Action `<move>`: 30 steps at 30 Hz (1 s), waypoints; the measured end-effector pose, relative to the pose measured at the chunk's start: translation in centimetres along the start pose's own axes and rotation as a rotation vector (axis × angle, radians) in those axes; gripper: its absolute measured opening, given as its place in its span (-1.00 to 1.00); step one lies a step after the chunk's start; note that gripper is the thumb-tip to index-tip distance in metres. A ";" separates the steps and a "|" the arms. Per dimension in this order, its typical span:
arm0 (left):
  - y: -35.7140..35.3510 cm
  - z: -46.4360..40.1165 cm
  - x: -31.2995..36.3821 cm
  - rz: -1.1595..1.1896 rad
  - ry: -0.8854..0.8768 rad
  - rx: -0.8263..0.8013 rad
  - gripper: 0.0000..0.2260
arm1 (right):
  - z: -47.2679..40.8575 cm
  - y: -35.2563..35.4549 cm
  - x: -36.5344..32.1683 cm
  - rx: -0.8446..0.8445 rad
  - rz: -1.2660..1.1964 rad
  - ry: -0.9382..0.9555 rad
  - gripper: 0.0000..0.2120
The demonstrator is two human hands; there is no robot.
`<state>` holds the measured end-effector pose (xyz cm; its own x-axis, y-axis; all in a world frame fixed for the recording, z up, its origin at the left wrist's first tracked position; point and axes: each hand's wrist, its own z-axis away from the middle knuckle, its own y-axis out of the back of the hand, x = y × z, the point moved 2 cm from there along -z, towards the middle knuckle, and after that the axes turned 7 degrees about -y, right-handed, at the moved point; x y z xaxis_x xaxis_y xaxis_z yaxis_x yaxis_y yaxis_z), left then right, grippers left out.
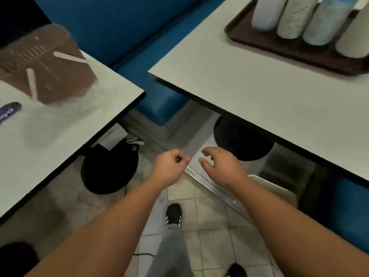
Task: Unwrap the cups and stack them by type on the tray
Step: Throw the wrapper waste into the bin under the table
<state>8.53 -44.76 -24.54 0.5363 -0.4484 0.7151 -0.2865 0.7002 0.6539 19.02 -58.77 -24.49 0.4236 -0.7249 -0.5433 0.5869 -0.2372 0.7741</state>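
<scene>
Over the tiled floor between two tables, the left hand point(168, 166) is curled into an empty fist, and the right hand point(220, 166) hangs with fingers loosely spread, holding nothing. Well beyond them, on the right table point(249, 80), four cup stacks point(295, 17) stand on the brown tray point(265, 42).

Both forearms are bare, no sleeves in sight, no watch, no bands at either wrist. The left hand point(168, 166) and right hand point(220, 166) carry no rings and no gloves. Down below, grey trousers point(171, 254), plain fabric and loose on the leg. At the end of that leg sits a black shoe point(174, 214) with white stripes across its side. A second dark shoe point(236, 270) peeks in at the bottom edge, too cropped to show detail.
</scene>
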 end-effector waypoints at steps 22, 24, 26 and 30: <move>30.7 -14.9 -17.0 -0.440 0.032 0.215 -0.65 | -25.6 -8.1 -31.6 -0.106 -0.112 0.002 -0.43; 30.5 -15.2 -17.3 -0.425 0.012 0.205 -0.63 | -26.4 -8.7 -32.3 -0.102 -0.110 0.006 -0.62; 30.5 -15.2 -17.5 -0.393 -0.001 0.235 -0.62 | -26.6 -9.0 -32.7 -0.056 -0.146 0.036 -0.82; 31.0 -14.5 -17.7 -0.363 -0.001 0.322 -0.54 | -25.8 -7.8 -33.0 -0.049 -0.299 0.041 -0.79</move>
<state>1.66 -7.06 -20.46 0.6467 -0.6322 0.4267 -0.3123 0.2910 0.9043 18.27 -16.33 -20.98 0.2540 -0.6005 -0.7582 0.7218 -0.4041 0.5619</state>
